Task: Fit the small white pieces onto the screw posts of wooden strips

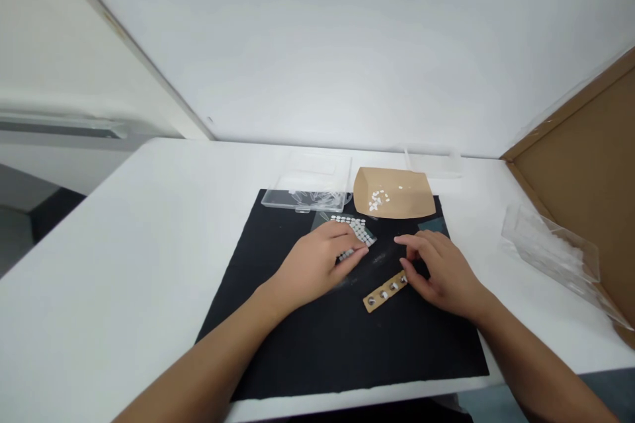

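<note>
My left hand (322, 258) lies over a sheet of small white dots (350, 220), its thumb and fingertips closed together at the sheet's right side. Whatever is between those fingertips is too small to make out. My right hand (441, 271) is open, thumb and index finger apart, with nothing visible between them. Below its thumb, a narrow tan strip (377, 303) lies at a slant on the black mat (317, 357). Several round metal pieces sit along the strip, with white bits on some of them. The strip's right end is hidden by my right hand.
Behind my hands stand a clear plastic box (302, 201) of small clear pieces and a brown paper tray (409, 198) with white bits. Another clear container (550, 248) lies at the right, beside a cardboard panel (580, 178). A white wall (347, 46) rises behind the table.
</note>
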A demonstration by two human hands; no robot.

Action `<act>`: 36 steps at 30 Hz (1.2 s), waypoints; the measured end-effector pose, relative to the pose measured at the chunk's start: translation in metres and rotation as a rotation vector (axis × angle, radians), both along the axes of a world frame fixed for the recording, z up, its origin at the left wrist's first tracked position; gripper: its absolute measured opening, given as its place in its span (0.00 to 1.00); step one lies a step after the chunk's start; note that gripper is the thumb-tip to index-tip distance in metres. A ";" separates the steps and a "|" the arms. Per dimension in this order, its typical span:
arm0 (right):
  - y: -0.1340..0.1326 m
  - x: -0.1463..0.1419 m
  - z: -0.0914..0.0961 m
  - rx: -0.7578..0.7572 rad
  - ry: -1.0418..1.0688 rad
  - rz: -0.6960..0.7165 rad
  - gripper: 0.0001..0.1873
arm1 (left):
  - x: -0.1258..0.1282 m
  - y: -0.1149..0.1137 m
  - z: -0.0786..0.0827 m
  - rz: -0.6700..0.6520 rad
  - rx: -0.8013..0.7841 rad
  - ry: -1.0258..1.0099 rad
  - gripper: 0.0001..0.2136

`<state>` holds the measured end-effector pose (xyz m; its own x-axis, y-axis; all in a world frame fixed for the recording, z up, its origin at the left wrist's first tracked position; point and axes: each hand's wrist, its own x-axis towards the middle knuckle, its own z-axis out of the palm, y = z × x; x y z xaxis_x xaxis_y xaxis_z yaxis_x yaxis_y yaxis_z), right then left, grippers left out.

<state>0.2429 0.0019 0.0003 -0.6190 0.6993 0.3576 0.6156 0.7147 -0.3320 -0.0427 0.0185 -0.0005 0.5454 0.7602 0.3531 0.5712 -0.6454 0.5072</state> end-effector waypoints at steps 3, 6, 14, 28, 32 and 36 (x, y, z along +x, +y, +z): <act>-0.001 -0.001 -0.001 0.031 0.063 -0.110 0.13 | 0.004 -0.002 0.003 0.080 0.014 -0.229 0.07; 0.000 -0.001 -0.002 0.005 0.201 -0.298 0.09 | 0.008 -0.004 0.006 0.207 -0.050 -0.401 0.06; 0.002 0.000 -0.004 -0.071 0.207 -0.335 0.23 | 0.013 -0.005 0.005 0.374 -0.210 -0.557 0.07; -0.010 -0.016 0.008 0.053 0.127 -0.119 0.35 | 0.024 -0.013 0.006 0.355 -0.199 -0.615 0.05; -0.010 -0.021 0.004 0.060 0.112 -0.083 0.39 | 0.026 -0.017 0.008 0.323 -0.188 -0.586 0.05; -0.010 -0.025 0.002 0.056 0.098 -0.075 0.39 | 0.027 -0.020 0.010 0.261 -0.227 -0.567 0.05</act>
<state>0.2184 -0.0082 0.0026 -0.5261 0.7195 0.4535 0.6347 0.6870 -0.3537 -0.0154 -0.0016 0.0092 0.1106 0.9314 0.3469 0.2988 -0.3641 0.8822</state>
